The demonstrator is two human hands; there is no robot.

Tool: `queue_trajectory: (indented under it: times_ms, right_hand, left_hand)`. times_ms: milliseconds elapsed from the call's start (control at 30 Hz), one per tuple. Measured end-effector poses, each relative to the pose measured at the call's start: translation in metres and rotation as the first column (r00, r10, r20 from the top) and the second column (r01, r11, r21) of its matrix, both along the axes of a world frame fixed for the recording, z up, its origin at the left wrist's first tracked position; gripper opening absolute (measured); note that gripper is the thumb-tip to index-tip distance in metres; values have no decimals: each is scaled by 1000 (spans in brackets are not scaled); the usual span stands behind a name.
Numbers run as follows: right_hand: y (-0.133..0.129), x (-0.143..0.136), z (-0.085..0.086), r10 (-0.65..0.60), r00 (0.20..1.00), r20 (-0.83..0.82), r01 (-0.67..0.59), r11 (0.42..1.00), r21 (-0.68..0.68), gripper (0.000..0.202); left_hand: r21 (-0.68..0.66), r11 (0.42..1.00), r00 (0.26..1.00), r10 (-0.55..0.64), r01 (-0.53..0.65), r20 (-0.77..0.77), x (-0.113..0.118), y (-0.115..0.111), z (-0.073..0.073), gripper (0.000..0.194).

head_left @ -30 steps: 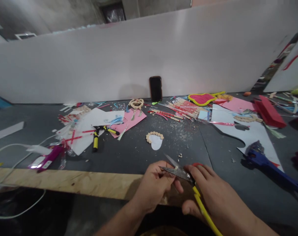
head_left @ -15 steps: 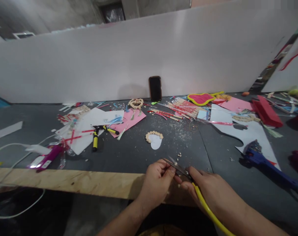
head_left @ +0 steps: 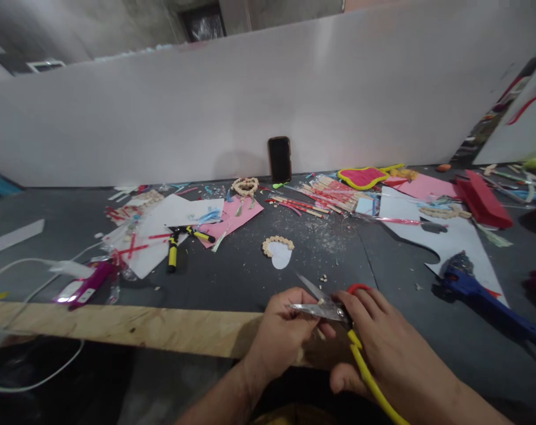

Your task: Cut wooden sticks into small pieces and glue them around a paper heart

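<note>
My right hand (head_left: 383, 336) holds scissors (head_left: 327, 308) with a red handle loop and yellow-wrapped handle, their blades spread apart and pointing left. My left hand (head_left: 286, 327) is closed at the blades, its fingertips round a small pale piece (head_left: 321, 334) that is mostly hidden. Beyond the hands lies a white paper heart (head_left: 281, 255) with small beige pieces (head_left: 268, 243) along its upper and left edge. A few beige crumbs (head_left: 323, 278) rest on the dark table near the scissor tips.
Yellow-black pliers (head_left: 173, 254), a purple glue gun (head_left: 84, 286) with a white cable and papers are at left. A blue glue gun (head_left: 484, 298) lies right on white sheet. A phone (head_left: 280, 159) leans against the white panel, behind red-striped sticks (head_left: 298, 206).
The scissor blades have opened wide, and the red handle loop has come into view. My right thumb has moved down, away from the fingers. My left hand has barely moved.
</note>
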State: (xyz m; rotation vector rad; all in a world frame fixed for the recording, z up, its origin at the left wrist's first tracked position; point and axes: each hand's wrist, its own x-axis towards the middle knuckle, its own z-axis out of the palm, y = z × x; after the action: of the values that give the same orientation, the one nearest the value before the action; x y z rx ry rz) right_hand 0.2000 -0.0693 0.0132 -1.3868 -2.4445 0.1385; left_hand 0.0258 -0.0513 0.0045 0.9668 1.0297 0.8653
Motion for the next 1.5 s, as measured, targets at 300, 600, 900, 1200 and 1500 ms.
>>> queue_trajectory:
  times_ms: [300, 600, 900, 1200, 1500]
  right_hand:
    - [-6, -5, -15, -69, 997, 30, 70, 998, -9, 37]
    - [5, -5, -9, -70, 986, 151, 86, 991, -104, 14]
    - [9, -7, -3, -126, 992, 0, 119, 939, -322, 28]
    - [37, 29, -7, -275, 946, 169, 308, 926, -217, 41]
    - [92, 28, -9, -364, 842, 399, 417, 907, -53, 31]
  left_hand:
    - [150, 989, 986, 29, -4, -166, 1, -2, 9, 15]
    - [149, 986, 981, 101, -76, -166, 10, 4, -8, 10]
    - [134, 987, 977, 113, -89, -181, 14, 2, -9, 19]
    - [78, 997, 985, 30, -17, -168, -13, 11, 3, 26]
    - [256, 965, 948, 36, 49, -317, -39, 45, 19, 15]
